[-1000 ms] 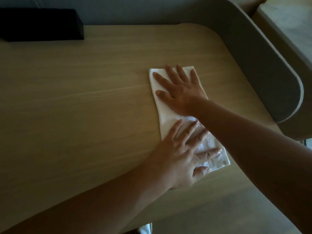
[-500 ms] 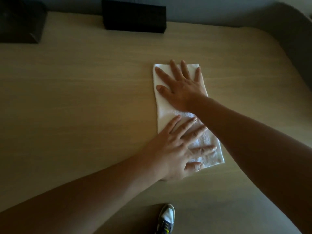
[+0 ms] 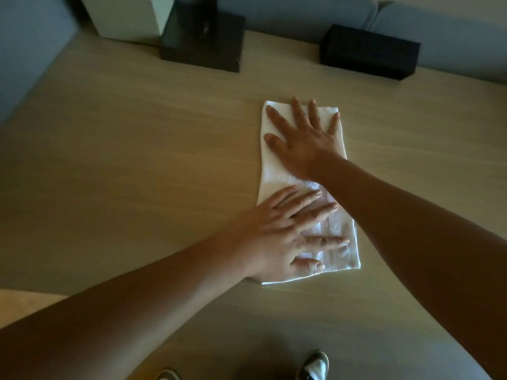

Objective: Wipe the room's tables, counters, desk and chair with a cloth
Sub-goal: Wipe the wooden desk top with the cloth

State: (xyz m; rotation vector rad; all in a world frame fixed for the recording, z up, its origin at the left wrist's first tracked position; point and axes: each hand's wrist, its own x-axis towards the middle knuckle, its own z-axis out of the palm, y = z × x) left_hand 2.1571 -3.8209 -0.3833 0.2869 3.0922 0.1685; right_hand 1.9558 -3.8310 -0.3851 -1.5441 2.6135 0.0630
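Observation:
A white folded cloth (image 3: pixel 277 171) lies flat on the light wooden desk (image 3: pixel 137 174), a little right of centre. My right hand (image 3: pixel 301 141) presses flat on the far half of the cloth with its fingers spread. My left hand (image 3: pixel 290 231) presses flat on the near half, fingers straight and pointing right. My forearms reach in from the lower left and lower right.
A black block (image 3: pixel 203 42) with a white box (image 3: pixel 129 17) beside it stands at the desk's back edge. Another black box (image 3: pixel 367 50) sits at the back right. A grey padded wall (image 3: pixel 452 31) runs behind. My shoes (image 3: pixel 315 366) show below the desk's near edge.
Both hands have slid the cloth leftwards along the desk. The desk's rounded right end has left the view, and the black block and white box have come into view.

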